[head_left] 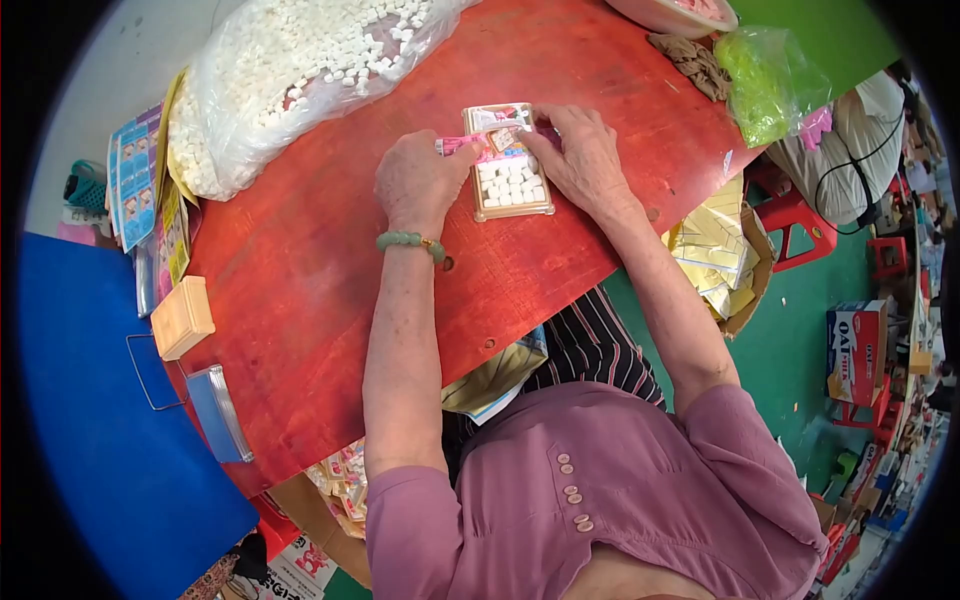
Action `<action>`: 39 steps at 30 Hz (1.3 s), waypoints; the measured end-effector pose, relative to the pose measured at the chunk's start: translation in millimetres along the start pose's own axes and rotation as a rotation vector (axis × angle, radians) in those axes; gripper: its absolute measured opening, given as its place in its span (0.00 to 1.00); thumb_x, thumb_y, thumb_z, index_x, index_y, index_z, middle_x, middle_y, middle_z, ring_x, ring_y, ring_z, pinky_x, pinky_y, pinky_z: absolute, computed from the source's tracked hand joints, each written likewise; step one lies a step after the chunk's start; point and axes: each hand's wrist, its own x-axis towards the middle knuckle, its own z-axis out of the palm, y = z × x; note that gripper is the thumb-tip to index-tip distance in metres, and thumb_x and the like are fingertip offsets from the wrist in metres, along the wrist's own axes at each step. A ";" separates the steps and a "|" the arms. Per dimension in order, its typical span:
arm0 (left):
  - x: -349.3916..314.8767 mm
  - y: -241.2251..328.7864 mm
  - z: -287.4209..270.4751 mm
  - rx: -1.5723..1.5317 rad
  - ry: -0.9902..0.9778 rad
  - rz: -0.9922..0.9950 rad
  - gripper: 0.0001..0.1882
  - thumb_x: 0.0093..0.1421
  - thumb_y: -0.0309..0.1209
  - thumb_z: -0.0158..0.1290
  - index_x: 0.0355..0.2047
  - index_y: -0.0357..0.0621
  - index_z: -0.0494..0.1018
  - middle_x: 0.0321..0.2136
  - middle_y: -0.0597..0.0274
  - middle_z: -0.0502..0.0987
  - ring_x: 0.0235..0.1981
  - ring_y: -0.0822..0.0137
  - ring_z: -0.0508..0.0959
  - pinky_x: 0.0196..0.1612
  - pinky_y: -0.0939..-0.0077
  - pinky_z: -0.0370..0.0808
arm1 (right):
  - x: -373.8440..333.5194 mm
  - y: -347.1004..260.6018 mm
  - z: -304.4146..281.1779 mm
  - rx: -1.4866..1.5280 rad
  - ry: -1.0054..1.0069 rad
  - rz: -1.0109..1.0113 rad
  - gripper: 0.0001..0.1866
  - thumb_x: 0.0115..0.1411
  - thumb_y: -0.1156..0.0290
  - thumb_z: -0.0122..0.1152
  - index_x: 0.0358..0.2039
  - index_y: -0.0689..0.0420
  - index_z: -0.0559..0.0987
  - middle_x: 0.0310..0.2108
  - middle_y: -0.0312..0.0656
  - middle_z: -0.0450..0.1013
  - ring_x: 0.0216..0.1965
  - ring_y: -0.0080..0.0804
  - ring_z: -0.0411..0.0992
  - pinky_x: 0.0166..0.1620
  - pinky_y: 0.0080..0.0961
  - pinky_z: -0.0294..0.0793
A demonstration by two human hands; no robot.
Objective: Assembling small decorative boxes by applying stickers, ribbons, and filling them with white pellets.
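Got tan, shallow, rectangular plastic tray (516, 211) flat on red-painted table (310, 240) between both hands, about equally near, lengthwise fore-aft, filled nearside with small white blocks (512, 185), crossed by glossy pink strip (488, 156) pinched in left hand (423, 182), touched far-right by half-curled right hand (580, 160), grip unclear.

Tbl (300, 260) is red, blks (513, 184) wht, tray (516, 211) tan, bracelet (404, 239) grn, shirt (640, 480) mauve, trousers (592, 345) blk w/ pale stripes.
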 end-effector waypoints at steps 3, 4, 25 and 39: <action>0.6 -5.1 7.3 -0.072 0.084 0.032 0.28 0.46 0.55 0.63 0.17 0.39 0.74 0.19 0.48 0.76 0.24 0.51 0.77 0.28 0.54 0.69 | 6.9 -1.2 4.9 0.102 -0.052 -0.010 0.24 0.56 0.57 0.65 0.49 0.57 0.78 0.41 0.49 0.76 0.44 0.44 0.72 0.51 0.38 0.69; -1.4 -2.9 7.1 -0.074 0.072 0.028 0.27 0.46 0.55 0.63 0.17 0.39 0.74 0.19 0.48 0.76 0.24 0.52 0.77 0.28 0.54 0.69 | 7.2 -1.0 6.3 0.029 0.000 -0.034 0.23 0.56 0.58 0.65 0.48 0.59 0.78 0.39 0.48 0.76 0.41 0.43 0.73 0.48 0.36 0.71; 0.8 -2.7 4.8 -0.060 0.061 0.042 0.25 0.48 0.54 0.62 0.23 0.41 0.78 0.23 0.49 0.79 0.29 0.50 0.80 0.32 0.54 0.73 | 99.7 -4.2 -0.2 -0.037 -0.669 0.122 0.30 0.47 0.43 0.68 0.33 0.61 0.81 0.30 0.47 0.77 0.33 0.38 0.75 0.38 0.36 0.72; -5.7 2.4 0.2 -0.072 0.005 0.023 0.22 0.50 0.50 0.62 0.29 0.40 0.79 0.28 0.49 0.80 0.33 0.51 0.81 0.36 0.56 0.77 | 104.2 -13.7 -9.3 -0.044 -0.721 0.034 0.30 0.49 0.42 0.68 0.26 0.60 0.76 0.20 0.38 0.71 0.23 0.27 0.69 0.26 0.30 0.67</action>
